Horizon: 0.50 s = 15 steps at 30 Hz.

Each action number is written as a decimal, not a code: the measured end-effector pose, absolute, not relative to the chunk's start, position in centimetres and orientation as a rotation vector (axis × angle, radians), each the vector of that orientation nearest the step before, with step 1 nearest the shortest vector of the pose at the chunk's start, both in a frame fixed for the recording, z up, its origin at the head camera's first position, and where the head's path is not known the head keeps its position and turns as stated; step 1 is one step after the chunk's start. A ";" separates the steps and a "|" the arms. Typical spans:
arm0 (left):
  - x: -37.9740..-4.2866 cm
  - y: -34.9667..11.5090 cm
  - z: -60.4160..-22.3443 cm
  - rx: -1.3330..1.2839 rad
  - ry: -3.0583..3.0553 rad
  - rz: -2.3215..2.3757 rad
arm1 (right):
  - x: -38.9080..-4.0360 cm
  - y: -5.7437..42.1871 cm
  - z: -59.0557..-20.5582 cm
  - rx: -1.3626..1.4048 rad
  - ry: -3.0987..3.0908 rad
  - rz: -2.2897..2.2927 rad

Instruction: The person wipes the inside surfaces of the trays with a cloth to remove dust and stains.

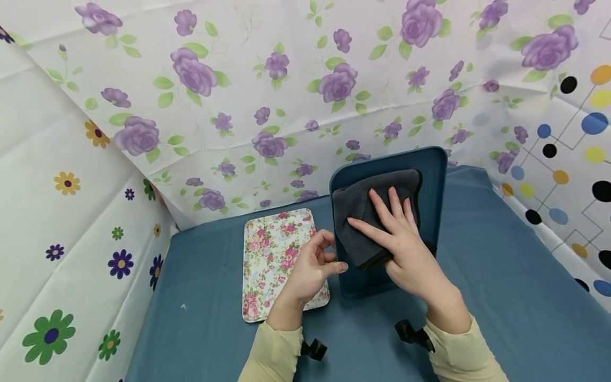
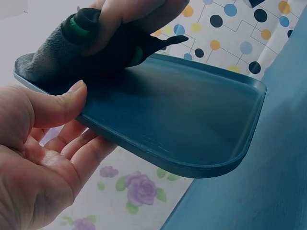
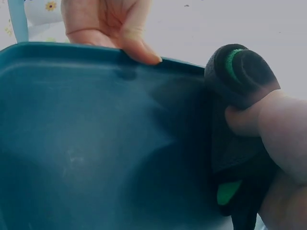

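A dark blue rectangular tray (image 1: 432, 207) with a raised rim stands tilted up off the table, its inner side towards me. My left hand (image 1: 312, 268) pinches its left rim, the thumb (image 2: 62, 103) inside and the fingers beneath. Against the tray's inner face lies a folded dark grey cloth (image 1: 350, 233), with green showing in its folds in both wrist views. My right hand (image 1: 406, 246) holds this cloth against the tray, fingers spread over it and thumb (image 3: 244, 120) against its near edge.
A white tray with pink flowers (image 1: 267, 254) lies flat on the blue tablecloth (image 1: 205, 307), left of the blue tray and partly behind my left hand. Printed sheets with purple roses (image 1: 269, 144), coloured daisies and coloured dots enclose the table at the back and both sides.
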<state>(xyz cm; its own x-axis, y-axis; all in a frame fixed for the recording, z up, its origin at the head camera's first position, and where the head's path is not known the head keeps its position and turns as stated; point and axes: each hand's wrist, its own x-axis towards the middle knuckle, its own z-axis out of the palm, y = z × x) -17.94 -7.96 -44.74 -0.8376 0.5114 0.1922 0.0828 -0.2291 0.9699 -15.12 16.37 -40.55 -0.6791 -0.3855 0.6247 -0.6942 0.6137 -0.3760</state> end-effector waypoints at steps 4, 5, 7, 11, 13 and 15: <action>-17.9 -8.0 -44.8 0.720 1.717 2.156 | -15.1 16.0 -40.7 0.876 -2.342 0.838; -17.9 -8.0 -44.8 0.721 1.713 2.158 | -15.1 15.9 -40.7 0.877 -2.338 0.836; -17.9 -8.0 -44.9 0.719 1.705 2.163 | -15.0 15.9 -40.7 0.877 -2.330 0.835; -18.0 -8.0 -44.9 0.717 1.700 2.170 | -15.0 15.9 -40.7 0.870 -2.329 0.832; -18.0 -8.0 -44.9 0.715 1.707 2.173 | -15.0 15.9 -40.6 0.863 -2.336 0.824; -18.1 -8.0 -44.9 0.708 1.720 2.178 | -15.1 15.9 -40.6 0.860 -2.340 0.811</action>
<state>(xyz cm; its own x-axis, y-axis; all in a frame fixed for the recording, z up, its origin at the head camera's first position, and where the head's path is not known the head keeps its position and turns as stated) -18.07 -7.99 -44.87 -0.8420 0.4991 0.2046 0.0833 -0.2544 0.9635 -15.12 15.92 -40.61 -0.6670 -0.3930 0.6330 -0.7004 0.6203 -0.3530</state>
